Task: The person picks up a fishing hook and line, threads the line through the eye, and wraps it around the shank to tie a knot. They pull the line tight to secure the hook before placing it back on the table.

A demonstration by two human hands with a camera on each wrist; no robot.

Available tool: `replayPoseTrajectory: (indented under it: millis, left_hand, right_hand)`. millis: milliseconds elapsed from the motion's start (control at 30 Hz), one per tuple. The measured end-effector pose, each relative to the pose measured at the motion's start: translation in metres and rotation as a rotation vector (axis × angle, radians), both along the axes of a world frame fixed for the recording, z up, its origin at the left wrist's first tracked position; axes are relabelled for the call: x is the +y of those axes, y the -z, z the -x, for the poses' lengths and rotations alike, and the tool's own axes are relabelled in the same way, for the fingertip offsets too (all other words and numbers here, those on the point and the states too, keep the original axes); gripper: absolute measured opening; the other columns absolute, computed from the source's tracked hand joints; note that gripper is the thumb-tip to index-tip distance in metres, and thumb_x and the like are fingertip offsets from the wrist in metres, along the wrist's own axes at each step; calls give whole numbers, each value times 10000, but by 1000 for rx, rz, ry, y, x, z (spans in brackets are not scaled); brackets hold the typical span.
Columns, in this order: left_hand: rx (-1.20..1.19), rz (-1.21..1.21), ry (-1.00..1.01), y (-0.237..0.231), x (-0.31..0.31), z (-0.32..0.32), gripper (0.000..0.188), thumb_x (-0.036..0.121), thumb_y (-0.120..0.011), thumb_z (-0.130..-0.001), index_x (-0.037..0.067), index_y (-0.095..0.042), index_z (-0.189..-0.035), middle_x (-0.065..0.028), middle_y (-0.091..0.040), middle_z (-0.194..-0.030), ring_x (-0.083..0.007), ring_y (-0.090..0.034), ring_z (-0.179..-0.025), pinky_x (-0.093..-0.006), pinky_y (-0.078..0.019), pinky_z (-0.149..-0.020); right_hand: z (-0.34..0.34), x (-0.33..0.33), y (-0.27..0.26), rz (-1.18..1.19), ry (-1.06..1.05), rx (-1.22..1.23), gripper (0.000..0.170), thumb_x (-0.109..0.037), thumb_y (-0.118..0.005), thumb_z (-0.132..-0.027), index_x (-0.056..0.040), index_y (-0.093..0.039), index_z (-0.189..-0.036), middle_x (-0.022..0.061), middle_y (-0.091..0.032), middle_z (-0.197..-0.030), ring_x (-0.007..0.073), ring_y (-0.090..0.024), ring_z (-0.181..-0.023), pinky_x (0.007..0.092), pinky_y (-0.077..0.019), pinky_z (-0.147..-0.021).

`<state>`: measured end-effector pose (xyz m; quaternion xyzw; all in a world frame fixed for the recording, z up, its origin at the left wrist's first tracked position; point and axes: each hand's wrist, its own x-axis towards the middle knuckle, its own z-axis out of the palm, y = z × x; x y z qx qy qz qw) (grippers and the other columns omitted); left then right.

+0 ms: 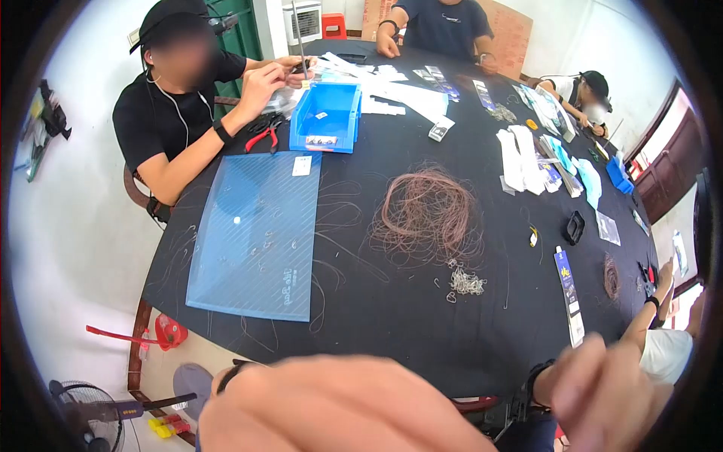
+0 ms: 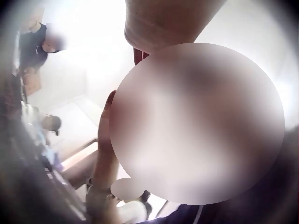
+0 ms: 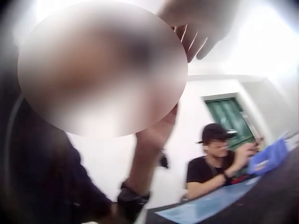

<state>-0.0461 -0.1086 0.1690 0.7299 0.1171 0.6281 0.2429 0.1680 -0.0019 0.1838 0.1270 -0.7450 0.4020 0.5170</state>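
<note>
Both hands are raised close to the head camera, in front of the table's near edge. The left hand point(image 1: 339, 407) fills the bottom middle of the head view, large and blurred, its fingers mostly hidden. At lower right the right hand point(image 1: 614, 388) is blurred too. Its fingers point(image 3: 190, 43) look loosely extended in the right wrist view, with nothing visible in them. Beyond the hands, on the black table point(image 1: 361, 301), lie a tangle of brown line point(image 1: 429, 211), a pile of small metal hooks point(image 1: 468, 282) and a translucent blue file bag point(image 1: 256, 241).
A blue bin point(image 1: 327, 117) and red-handled pliers point(image 1: 263, 139) lie near a seated person point(image 1: 169, 113) at left. A narrow printed package point(image 1: 570, 297), a black tray point(image 1: 575, 227) and white strips point(image 1: 520, 158) are at right. Other people sit around the table.
</note>
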Motion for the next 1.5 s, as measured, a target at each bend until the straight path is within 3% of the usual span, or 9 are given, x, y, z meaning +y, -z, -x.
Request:
replayPoseTrajectory:
  millis: [867, 900, 933, 1033, 1067, 1167, 1233, 1300, 1500]
  left_hand:
    - [-233, -169, -154, 6, -37, 1, 166, -5, -567, -842, 9, -628, -996, -67, -638, -843, -193, -607, -750, -307, -470, -698]
    - [-250, -165, -175, 6, -37, 2, 163, -9, -564, -844, 10, -628, -992, -65, -637, -837, -190, -605, -744, -305, -468, -695]
    - [-269, -149, -213, 7, -36, 3, 159, -13, -560, -846, 11, -628, -988, -63, -637, -831, -187, -604, -738, -303, -466, -693]
    - [-347, -71, -363, 11, -29, 7, 153, -25, -549, -851, 13, -627, -976, -58, -634, -812, -179, -600, -719, -296, -462, -684]
    - [-374, -18, -418, 14, -24, 9, 151, -29, -546, -852, 14, -627, -973, -57, -634, -806, -176, -598, -713, -294, -460, -682]
    - [-396, 192, -541, 26, -1, 14, 149, -41, -535, -857, 16, -626, -961, -52, -631, -788, -168, -594, -695, -288, -455, -673]
    - [-328, 380, -565, 44, 16, 15, 150, -49, -528, -861, 18, -625, -953, -49, -630, -776, -162, -592, -682, -284, -452, -668]
    - [-140, 529, -532, 66, 34, 12, 148, -27, -542, -876, 17, -630, -986, -51, -638, -800, -168, -607, -710, -291, -468, -688]
    - [388, 596, -423, 123, 68, -16, 145, 123, -619, -888, 79, -651, -1022, -32, -662, -824, -192, -627, -791, -323, -504, -695]
  right_hand:
    - [-39, -47, -21, -359, -232, 528, 290, -260, -622, -881, -26, -635, -1052, 104, -614, -1126, 228, -557, -1070, 363, -422, -947]
    - [-48, -40, -23, -281, -178, 686, 297, -265, -628, -878, -27, -636, -1057, 102, -612, -1132, 227, -554, -1077, 364, -419, -954]
    - [-46, -20, -22, 14, 331, 864, 284, -200, -545, -897, 9, -601, -1081, 50, -519, -926, 172, -491, -846, 351, -443, -805]
    - [-44, 41, 25, 318, 738, 58, 317, -109, -390, -959, 68, -538, -1177, 69, -586, -851, 138, -550, -721, 289, -459, -692]
    - [-33, 63, 22, 332, 830, -387, 290, -170, -440, -964, 40, -607, -1073, 94, -629, -881, 129, -589, -753, 268, -468, -701]
    - [-31, 124, 72, 526, 829, -1011, 284, -264, -585, -890, 11, -655, -904, 60, -652, -697, 127, -630, -608, 273, -504, -580]
    - [-30, 139, 92, 372, 992, -1513, 270, -251, -635, -837, 0, -654, -739, 40, -637, -598, 151, -645, -537, 300, -504, -523]
    - [-43, 156, 121, 2, 1185, -1793, 298, -262, -665, -783, -30, -655, -596, 43, -624, -505, 171, -659, -526, 314, -532, -577]
    - [-73, 149, 143, 57, 1165, -1813, 190, -174, -678, -732, -29, -677, -609, 84, -637, -523, 210, -662, -518, 320, -543, -597]
